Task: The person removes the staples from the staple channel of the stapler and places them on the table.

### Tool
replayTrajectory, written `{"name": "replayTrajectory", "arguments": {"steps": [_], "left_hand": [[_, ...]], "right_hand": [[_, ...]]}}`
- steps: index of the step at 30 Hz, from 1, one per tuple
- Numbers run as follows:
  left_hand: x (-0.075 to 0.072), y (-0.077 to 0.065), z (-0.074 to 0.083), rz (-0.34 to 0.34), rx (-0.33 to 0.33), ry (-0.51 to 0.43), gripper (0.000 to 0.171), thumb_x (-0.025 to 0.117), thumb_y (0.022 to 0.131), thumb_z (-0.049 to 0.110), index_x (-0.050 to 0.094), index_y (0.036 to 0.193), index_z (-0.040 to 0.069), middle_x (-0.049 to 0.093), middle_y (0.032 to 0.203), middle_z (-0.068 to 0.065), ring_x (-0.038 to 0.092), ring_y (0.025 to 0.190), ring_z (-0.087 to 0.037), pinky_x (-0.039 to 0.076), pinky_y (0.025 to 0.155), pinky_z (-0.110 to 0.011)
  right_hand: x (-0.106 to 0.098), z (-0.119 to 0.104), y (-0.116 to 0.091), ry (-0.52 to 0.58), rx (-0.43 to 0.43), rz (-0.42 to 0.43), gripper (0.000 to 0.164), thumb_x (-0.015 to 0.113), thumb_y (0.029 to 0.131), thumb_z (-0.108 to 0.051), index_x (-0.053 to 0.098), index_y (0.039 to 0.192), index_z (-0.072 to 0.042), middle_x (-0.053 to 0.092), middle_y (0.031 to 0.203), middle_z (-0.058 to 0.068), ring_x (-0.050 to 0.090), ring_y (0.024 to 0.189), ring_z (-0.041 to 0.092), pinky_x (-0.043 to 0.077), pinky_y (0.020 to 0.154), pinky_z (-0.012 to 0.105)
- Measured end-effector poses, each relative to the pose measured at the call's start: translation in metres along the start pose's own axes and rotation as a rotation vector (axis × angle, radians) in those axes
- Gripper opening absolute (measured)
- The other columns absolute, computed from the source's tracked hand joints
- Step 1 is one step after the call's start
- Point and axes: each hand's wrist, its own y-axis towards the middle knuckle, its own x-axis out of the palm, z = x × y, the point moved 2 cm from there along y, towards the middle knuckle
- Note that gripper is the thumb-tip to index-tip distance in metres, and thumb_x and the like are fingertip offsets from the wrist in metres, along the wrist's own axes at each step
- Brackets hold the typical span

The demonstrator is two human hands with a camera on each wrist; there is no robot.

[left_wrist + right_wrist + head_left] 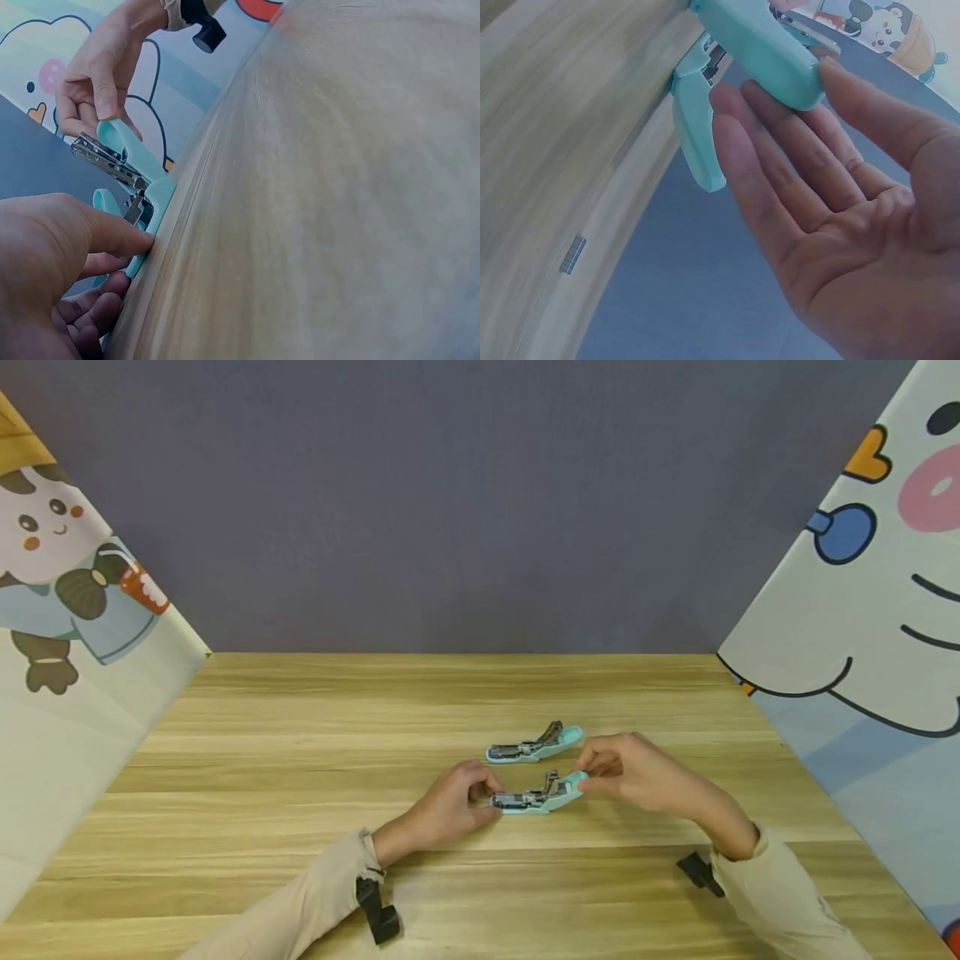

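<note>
A turquoise stapler (528,803) lies opened out on the table, its metal magazine and inner parts exposed. My left hand (453,802) pinches its left end, with the thumb on the near side, low against the wood. At the raised right end, my right hand (637,777) holds the stapler's rounded tip between thumb and fingers. In the right wrist view this smooth turquoise tip (772,60) sits between the thumb and the fingertips. Just behind lies a second turquoise stapler (534,747), spread open the same way, with neither hand gripping it.
The wooden table (300,735) meets a dark grey panel (465,527) at the back. Printed cartoon panels stand at left (82,568) and right (862,568). In the right wrist view a small grey striped piece (573,254) lies on the wood.
</note>
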Motion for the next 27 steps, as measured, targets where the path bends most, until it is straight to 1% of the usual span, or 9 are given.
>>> {"name": "replayTrajectory", "arguments": {"steps": [5, 12, 19, 27], "left_hand": [[0.000, 0.001, -0.001, -0.003, -0.001, -0.006, 0.018, 0.079, 0.082, 0.007, 0.068, 0.096, 0.012, 0.062, 0.094, 0.003, 0.052, 0.078, -0.014, 0.046, 0.069, -0.024], [0.000, 0.001, -0.002, -0.003, -0.001, -0.007, 0.018, 0.079, 0.082, 0.007, 0.068, 0.095, 0.012, 0.062, 0.094, 0.002, 0.052, 0.078, -0.013, 0.046, 0.070, -0.024], [0.000, 0.001, -0.002, -0.003, 0.002, -0.005, 0.018, 0.079, 0.082, 0.007, 0.068, 0.096, 0.012, 0.062, 0.094, 0.002, 0.052, 0.078, -0.013, 0.046, 0.069, -0.024], [-0.001, 0.001, -0.002, -0.005, 0.002, -0.005, 0.019, 0.080, 0.082, 0.007, 0.068, 0.095, 0.012, 0.062, 0.095, 0.003, 0.052, 0.078, -0.013, 0.047, 0.069, -0.025]], "right_hand": [[-0.002, 0.000, 0.000, -0.012, 0.028, -0.016, 0.014, 0.072, 0.092, -0.020, 0.068, 0.100, -0.009, 0.072, 0.097, 0.000, 0.069, 0.087, 0.018, 0.056, 0.072, 0.029], [-0.004, 0.002, -0.001, -0.039, 0.062, -0.026, 0.015, 0.073, 0.091, -0.022, 0.069, 0.100, -0.010, 0.072, 0.096, -0.002, 0.069, 0.091, 0.017, 0.057, 0.076, 0.030], [-0.005, 0.003, -0.002, -0.060, 0.048, -0.040, 0.014, 0.073, 0.091, -0.022, 0.070, 0.099, -0.011, 0.072, 0.093, -0.005, 0.068, 0.090, 0.015, 0.056, 0.077, 0.032], [-0.006, 0.010, -0.001, -0.093, 0.054, -0.062, 0.012, 0.074, 0.090, -0.019, 0.070, 0.099, -0.012, 0.071, 0.097, -0.002, 0.068, 0.088, 0.014, 0.055, 0.076, 0.027]]}}
